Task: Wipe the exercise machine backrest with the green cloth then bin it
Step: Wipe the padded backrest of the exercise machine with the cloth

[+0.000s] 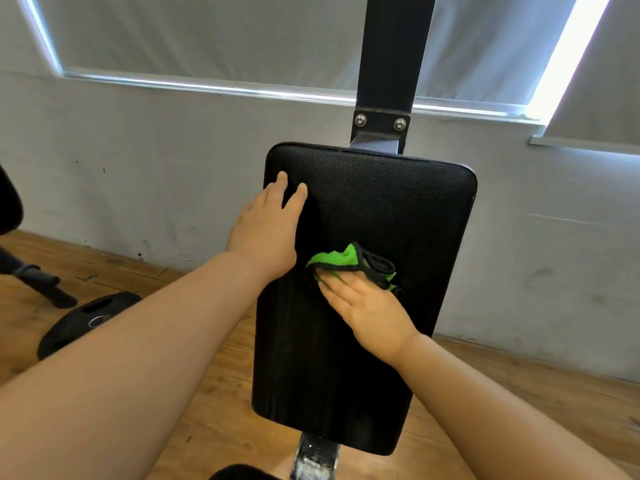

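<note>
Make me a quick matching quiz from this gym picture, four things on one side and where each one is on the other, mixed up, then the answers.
Things:
1. left hand
2. right hand
3. green cloth
4. weight plate

Places:
A. on the wooden floor, left of the backrest
B. flat on the backrest's upper left edge
C. pressing the cloth
D. bunched mid-pad under fingers

Pairs: 1-B, 2-C, 3-D, 4-A

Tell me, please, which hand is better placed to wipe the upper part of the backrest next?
The right hand: it already presses the cloth flat mid-backrest. The left hand only rests on the pad's left edge.
</note>
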`<state>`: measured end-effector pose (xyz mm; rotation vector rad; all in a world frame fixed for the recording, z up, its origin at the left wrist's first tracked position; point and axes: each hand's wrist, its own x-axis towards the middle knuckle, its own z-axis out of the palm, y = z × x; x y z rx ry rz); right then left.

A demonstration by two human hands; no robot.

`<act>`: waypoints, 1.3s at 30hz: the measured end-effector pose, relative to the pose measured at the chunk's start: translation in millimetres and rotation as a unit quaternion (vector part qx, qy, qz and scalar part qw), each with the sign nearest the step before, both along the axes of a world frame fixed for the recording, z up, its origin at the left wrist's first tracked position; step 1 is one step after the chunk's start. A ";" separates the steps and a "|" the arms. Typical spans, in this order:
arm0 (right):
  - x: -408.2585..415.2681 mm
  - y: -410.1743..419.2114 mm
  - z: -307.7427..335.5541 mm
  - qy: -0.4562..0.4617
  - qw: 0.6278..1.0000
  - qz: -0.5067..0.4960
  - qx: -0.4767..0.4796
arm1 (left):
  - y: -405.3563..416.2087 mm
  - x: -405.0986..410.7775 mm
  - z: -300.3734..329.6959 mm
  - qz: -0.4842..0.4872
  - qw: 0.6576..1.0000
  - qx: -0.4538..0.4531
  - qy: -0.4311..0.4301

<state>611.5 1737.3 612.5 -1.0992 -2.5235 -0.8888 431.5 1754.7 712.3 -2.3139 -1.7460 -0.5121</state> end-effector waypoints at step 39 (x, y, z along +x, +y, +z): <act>-70.3 51.6 98.3 0.121 0.990 -0.036 0.059 | 26.9 -29.1 35.2 0.005 0.972 -0.116 -0.203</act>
